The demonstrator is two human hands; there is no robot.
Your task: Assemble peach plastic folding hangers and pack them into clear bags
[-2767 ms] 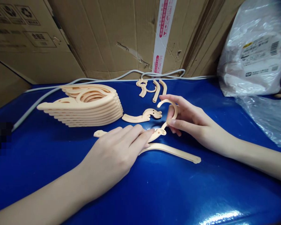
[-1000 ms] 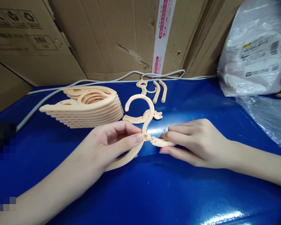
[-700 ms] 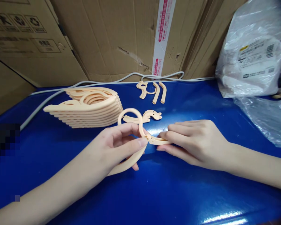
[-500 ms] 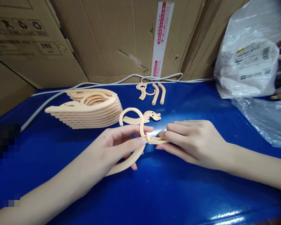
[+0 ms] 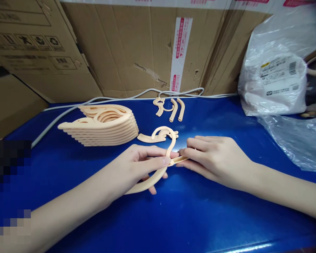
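A beige plastic folding hanger (image 5: 173, 141) is held between both hands above the blue tabletop. Thumb and fingers of my left hand (image 5: 140, 158) pinch it at the joint below its curved hook, and one arm of the hanger runs down under the palm. My right hand (image 5: 217, 156) grips the other arm, whose grooved side shows just before the fingers cover its end. Behind the hook lie loose beige hanger pieces (image 5: 146, 138), partly hidden by it. To the left rests a neat stack of similar beige hangers (image 5: 105, 131).
Farther back are a small hook piece (image 5: 160, 102) and two curved arm pieces (image 5: 181, 111). A grey cable (image 5: 137, 95) runs along cardboard boxes (image 5: 137, 45). Plastic bags (image 5: 274, 84) lie at right on the blue table surface (image 5: 189, 218).
The hanger's hook has swung to the right and now stands over the loose pieces. My left hand has shifted slightly right; the right hand keeps its grip. The view has tilted up a little.
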